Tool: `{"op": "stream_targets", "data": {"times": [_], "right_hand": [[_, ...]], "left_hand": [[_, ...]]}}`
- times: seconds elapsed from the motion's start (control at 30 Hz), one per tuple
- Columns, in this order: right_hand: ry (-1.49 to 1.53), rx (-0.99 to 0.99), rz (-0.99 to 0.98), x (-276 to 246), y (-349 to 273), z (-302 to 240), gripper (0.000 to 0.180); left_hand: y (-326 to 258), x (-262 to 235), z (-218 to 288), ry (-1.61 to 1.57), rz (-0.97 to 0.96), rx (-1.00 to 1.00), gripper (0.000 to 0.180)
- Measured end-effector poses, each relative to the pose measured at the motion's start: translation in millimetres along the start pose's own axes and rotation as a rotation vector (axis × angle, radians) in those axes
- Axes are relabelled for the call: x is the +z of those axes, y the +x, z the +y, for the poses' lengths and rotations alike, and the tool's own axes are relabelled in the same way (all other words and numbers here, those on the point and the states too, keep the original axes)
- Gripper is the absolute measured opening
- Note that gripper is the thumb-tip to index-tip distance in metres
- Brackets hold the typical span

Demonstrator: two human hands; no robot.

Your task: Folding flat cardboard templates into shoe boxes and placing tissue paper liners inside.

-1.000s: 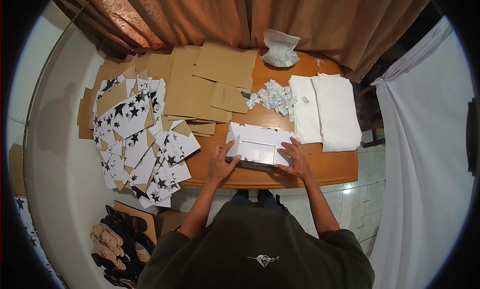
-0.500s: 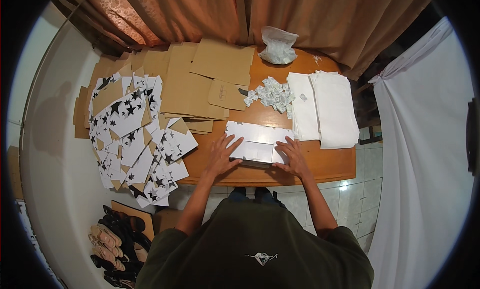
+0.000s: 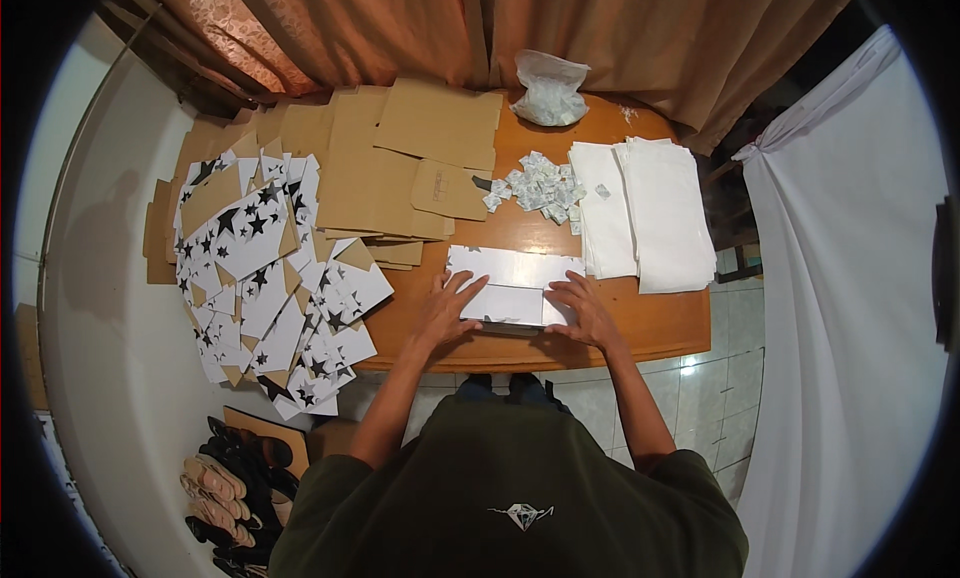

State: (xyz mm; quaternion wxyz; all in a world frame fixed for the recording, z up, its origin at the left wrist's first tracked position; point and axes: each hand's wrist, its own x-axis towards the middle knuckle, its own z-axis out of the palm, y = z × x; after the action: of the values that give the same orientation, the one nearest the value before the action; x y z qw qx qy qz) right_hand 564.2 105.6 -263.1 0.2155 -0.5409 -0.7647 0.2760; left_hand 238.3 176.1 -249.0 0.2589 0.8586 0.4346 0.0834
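Observation:
A white cardboard box (image 3: 515, 269) with dark star marks along its edges sits at the table's near edge, its top made of several folded panels. My left hand (image 3: 447, 309) grips its left end, fingers spread over the top and thumb along the near side. At the right end, my right hand (image 3: 582, 311) holds it the same way, fingers bent over the top and thumb at the near edge. What lies inside the box is hidden.
Star-printed white card pieces (image 3: 260, 278) heap up at left, beside brown cardboard sheets (image 3: 370, 178). Small sachets (image 3: 545, 186) lie beyond the box, near a plastic bag (image 3: 552, 103). White sheets (image 3: 665, 213) are stacked at right. Shoes (image 3: 225, 498) stand below left.
On the box top, the near panel lies flatter and the gap around it looks narrower. Both hands keep their places at the two ends. The whole view has shifted slightly.

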Motion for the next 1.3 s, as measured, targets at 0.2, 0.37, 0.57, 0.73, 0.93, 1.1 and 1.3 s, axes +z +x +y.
{"op": "stream_targets", "data": {"times": [0.2, 0.37, 0.57, 0.73, 0.93, 1.1, 1.3], "right_hand": [[-0.04, 0.039, -0.03, -1.2, 4.9, -5.3, 0.066], [0.063, 0.014, -0.033, -4.9, 0.9, 5.5, 0.067], [-0.046, -0.009, -0.092, -19.1, -2.4, 5.6, 0.064], [-0.289, -0.108, -0.081, -20.6, -6.2, 3.3, 0.056], [-0.33, -0.038, 0.032, 4.8, -11.0, -5.8, 0.06], [-0.337, -0.029, 0.09, 9.4, -13.9, -30.0, 0.053], [-0.408, 0.061, 0.048, 17.9, 26.4, -55.0, 0.037]], "left_hand": [[6.0, -6.1, 11.4, 0.19, -0.09, -0.106, 0.086], [11.4, 16.1, -1.3, 0.128, -0.086, -0.078, 0.092], [16.5, 30.4, -2.2, 0.035, -0.055, -0.047, 0.094], [14.6, 36.3, 0.8, 0.036, -0.034, -0.029, 0.094], [-0.7, 26.0, -2.7, -0.004, 0.052, -0.006, 0.09], [-21.5, 23.9, -6.1, -0.1, 0.102, -0.044, 0.083], [-32.6, 31.7, 15.3, -0.004, 0.086, -0.108, 0.067]]}}
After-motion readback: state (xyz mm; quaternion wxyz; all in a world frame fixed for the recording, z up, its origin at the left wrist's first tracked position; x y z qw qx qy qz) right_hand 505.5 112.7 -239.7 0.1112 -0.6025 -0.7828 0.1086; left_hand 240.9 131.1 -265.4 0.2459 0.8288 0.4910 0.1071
